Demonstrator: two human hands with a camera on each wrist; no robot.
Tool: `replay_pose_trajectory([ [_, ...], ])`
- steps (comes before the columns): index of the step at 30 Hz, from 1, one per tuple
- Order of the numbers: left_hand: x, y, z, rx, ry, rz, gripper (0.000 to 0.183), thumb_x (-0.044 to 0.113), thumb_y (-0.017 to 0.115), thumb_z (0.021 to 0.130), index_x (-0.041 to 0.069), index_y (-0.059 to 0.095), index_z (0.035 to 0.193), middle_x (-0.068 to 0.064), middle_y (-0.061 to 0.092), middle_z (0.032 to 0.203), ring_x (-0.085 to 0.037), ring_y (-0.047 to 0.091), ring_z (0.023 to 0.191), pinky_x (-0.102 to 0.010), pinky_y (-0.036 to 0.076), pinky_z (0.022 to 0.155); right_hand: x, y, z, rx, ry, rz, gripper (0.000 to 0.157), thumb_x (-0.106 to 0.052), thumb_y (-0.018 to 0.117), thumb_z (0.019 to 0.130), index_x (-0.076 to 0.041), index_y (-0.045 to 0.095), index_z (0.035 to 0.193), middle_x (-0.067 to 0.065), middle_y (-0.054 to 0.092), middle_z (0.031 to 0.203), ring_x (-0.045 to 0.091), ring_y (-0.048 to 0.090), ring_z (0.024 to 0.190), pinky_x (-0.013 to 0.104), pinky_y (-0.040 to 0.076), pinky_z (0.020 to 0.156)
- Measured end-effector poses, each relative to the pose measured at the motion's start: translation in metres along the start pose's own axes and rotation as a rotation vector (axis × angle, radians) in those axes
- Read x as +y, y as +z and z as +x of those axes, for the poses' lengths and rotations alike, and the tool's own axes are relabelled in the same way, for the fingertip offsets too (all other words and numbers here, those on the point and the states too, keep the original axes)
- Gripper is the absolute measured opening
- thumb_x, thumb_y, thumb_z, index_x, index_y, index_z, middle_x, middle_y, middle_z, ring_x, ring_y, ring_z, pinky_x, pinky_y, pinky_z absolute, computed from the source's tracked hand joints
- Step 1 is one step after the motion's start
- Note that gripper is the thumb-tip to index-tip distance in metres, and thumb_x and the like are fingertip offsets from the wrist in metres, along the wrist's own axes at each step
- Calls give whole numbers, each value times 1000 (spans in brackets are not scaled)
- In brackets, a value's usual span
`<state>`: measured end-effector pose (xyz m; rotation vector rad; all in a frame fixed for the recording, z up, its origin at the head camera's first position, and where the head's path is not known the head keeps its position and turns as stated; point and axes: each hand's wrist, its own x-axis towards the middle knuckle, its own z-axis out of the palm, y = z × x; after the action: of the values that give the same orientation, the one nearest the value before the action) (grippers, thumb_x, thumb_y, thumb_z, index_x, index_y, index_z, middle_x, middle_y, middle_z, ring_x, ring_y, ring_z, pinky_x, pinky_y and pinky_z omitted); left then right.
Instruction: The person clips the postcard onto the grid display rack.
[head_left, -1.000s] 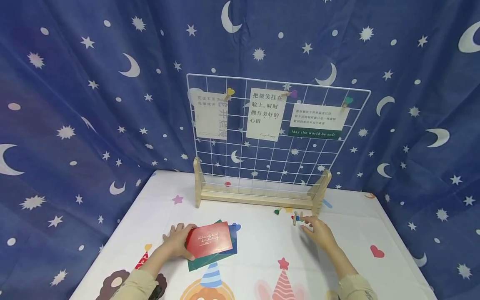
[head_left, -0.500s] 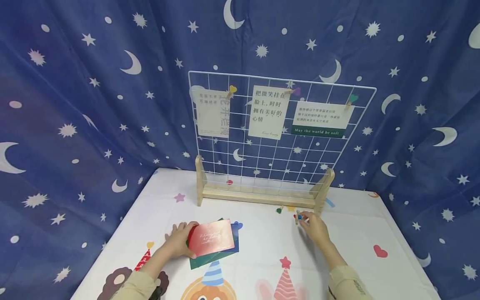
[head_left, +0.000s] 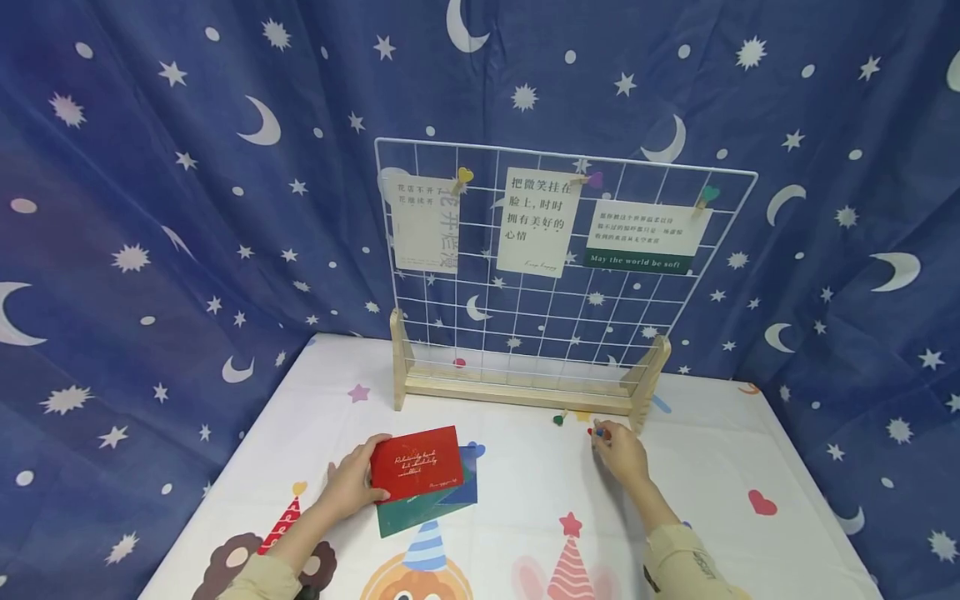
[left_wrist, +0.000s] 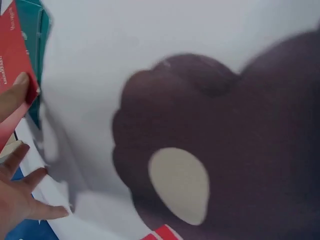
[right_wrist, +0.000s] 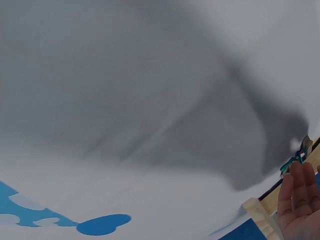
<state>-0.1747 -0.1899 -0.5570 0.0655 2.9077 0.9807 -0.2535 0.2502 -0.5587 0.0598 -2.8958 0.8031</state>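
Observation:
My left hand (head_left: 354,482) holds a red card (head_left: 416,462) with white script, its thumb on the card's face. The card is raised at a tilt above a green card (head_left: 401,516) and a blue card (head_left: 467,479) on the table. In the left wrist view the thumb presses the red card (left_wrist: 14,55) while the other fingers spread below. At the right, my right hand (head_left: 624,454) pinches at a small group of wooden clothespins (head_left: 599,432) with coloured hearts; its fingers partly hide them. The right wrist view catches the hand (right_wrist: 300,200) beside the clothespins (right_wrist: 295,157).
A white wire grid (head_left: 517,304) stands on a wooden base (head_left: 517,392) behind the hands. Three pale cards (head_left: 536,225) hang on it from heart clothespins. A lone green clothespin (head_left: 558,419) lies left of the right hand. A patterned blue curtain (head_left: 150,208) surrounds the table.
My right hand's fingers have closed in over the clothespins, covering more of them. The left hand has lifted and tilted the red card a little, baring more of the green card.

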Motion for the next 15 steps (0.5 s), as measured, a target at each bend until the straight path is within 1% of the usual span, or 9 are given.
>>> replay_pose_trajectory([
  [2,1,1,0,29,6,28,85,12,84,66,15,37,137,-17,55,126,-38,50,115,-76,25,97,-1,1,2,5,13,-1,23,-10,65,83,3,67,103,9,62,75,18,57,63,29,42,51],
  [4,2,2,0,53,17,51,85,12,85,66,15,38,137,-15,57,124,-36,52,111,-68,34,94,-3,2,5,8,34,-7,24,-11,65,84,2,67,104,6,60,72,15,51,58,27,38,49],
  [7,4,5,1,77,38,45,85,7,83,67,15,38,139,-14,58,123,-33,53,108,-54,45,90,-6,3,7,19,59,-20,23,-10,65,84,2,68,104,4,57,65,13,43,53,25,33,46],
  [9,5,7,1,87,52,7,83,3,81,69,14,38,139,-15,57,126,-33,54,110,-53,48,92,-8,4,8,30,76,-31,23,-10,64,84,2,68,104,4,58,63,13,45,52,25,34,45],
  [11,6,8,0,92,47,-34,81,1,79,70,14,38,138,-15,57,127,-29,56,106,-48,53,88,-9,4,8,32,90,-33,23,-10,64,84,3,68,102,7,60,64,14,48,53,26,36,45],
  [13,7,9,0,97,39,-77,79,-1,78,71,14,39,137,-13,59,123,-23,57,96,-38,56,81,-10,4,8,31,107,-37,23,-10,63,83,3,68,101,11,65,68,16,52,54,28,39,45],
  [15,8,9,0,90,22,-118,78,0,78,71,15,40,137,-10,62,111,-17,55,82,-28,55,71,-10,5,8,29,119,-50,22,-9,63,83,3,68,101,16,69,78,18,55,56,31,43,46],
])
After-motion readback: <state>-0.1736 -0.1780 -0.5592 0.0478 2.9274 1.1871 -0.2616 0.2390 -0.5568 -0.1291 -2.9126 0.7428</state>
